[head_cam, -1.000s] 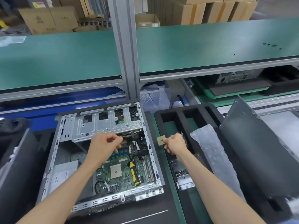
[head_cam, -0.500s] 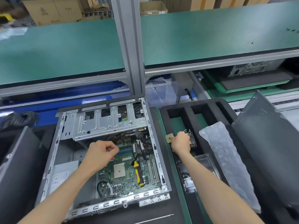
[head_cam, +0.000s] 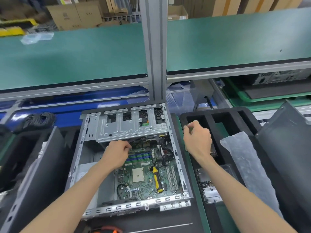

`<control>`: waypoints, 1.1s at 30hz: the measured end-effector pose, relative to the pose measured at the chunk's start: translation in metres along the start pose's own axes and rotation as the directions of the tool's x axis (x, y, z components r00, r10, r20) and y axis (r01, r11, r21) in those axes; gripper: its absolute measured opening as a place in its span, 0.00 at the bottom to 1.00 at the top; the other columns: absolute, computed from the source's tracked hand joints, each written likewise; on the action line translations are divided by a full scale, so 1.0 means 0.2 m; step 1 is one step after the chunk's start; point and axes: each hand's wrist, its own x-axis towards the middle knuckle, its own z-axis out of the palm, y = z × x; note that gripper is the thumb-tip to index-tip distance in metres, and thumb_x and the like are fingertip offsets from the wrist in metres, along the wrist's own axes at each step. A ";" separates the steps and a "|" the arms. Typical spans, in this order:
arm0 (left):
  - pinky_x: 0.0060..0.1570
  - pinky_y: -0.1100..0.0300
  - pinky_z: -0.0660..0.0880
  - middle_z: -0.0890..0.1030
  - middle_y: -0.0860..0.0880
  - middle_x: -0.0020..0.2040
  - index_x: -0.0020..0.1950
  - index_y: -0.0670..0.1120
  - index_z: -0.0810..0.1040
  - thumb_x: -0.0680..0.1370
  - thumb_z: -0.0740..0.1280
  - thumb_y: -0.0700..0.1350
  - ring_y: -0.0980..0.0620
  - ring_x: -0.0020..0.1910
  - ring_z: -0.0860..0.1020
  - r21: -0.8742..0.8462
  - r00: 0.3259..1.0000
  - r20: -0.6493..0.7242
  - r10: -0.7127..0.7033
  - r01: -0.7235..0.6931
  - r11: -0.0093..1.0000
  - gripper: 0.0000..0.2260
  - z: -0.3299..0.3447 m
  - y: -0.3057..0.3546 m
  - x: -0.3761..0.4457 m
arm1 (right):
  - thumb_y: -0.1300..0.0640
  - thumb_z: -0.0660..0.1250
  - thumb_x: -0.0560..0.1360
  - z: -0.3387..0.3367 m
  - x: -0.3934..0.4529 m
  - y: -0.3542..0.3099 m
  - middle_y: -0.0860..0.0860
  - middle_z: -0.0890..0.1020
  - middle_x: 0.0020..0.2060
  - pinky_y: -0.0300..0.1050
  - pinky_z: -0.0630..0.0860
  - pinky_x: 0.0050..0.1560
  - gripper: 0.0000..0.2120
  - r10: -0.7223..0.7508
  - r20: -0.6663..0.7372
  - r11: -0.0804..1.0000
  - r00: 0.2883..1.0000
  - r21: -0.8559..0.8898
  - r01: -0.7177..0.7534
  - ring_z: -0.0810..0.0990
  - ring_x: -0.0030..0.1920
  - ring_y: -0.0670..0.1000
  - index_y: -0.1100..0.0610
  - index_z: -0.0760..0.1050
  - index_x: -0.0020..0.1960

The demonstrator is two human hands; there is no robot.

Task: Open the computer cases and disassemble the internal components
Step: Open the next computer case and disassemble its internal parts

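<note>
Your right hand [head_cam: 197, 140], curled, chip no longer visible, has reached the foam tray [head_cam: 208, 115]; grip undeterminable; left hand [head_cam: 117, 153] stays clenched inside the case [head_cam: 176, 148].

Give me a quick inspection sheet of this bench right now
Surface: black mat under the case.
Job's things: open computer case, motherboard exposed, yellow screwdriver lying on it.
Clutter: plastic bag on the foam tray.
Grippers: left hand closed inside the case; right hand closed over the tray, contents hidden.
Cables: black bundle far left.
Surroundings: green shelf, cardboard boxes.
</note>
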 end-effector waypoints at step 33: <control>0.62 0.49 0.74 0.74 0.47 0.60 0.65 0.42 0.78 0.81 0.56 0.44 0.49 0.50 0.75 0.251 0.802 0.593 -0.066 -0.107 0.962 0.17 -0.09 -0.32 0.13 | 0.59 0.60 0.82 0.38 -0.41 -0.33 0.67 0.67 0.70 0.52 0.73 0.60 0.18 -0.023 0.737 0.764 0.676 -0.424 0.487 0.69 0.68 0.64 0.72 0.73 0.65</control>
